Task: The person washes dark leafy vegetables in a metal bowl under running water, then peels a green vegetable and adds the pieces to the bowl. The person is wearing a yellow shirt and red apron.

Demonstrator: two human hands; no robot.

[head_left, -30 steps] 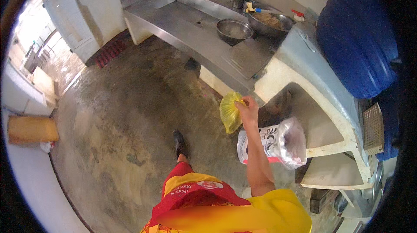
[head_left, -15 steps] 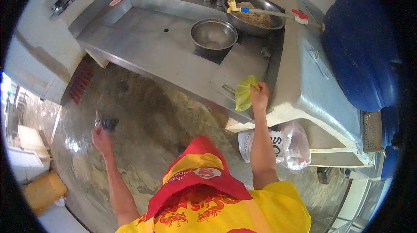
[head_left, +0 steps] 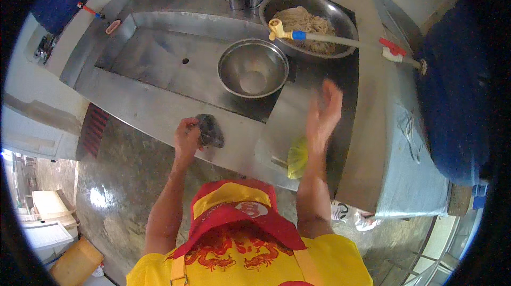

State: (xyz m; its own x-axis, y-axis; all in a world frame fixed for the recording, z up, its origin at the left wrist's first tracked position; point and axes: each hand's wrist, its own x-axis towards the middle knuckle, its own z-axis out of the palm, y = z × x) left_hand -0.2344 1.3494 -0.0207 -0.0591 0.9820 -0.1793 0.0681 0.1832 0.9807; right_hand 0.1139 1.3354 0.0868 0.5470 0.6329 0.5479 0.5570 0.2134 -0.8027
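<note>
Steel sink counter (head_left: 159,110): left hand (head_left: 187,136) grips a dark crumpled scourer (head_left: 211,130); right hand (head_left: 322,115) lifts, fingers (head_left: 332,94) spread wide.

A crumpled yellow plastic bag (head_left: 297,157) lies on the steel counter's front edge; a brown cardboard box (head_left: 77,261) sits on the floor, lower left

Dark scrubber (head_left: 211,130), yellow cloth (head_left: 298,158)
</note>
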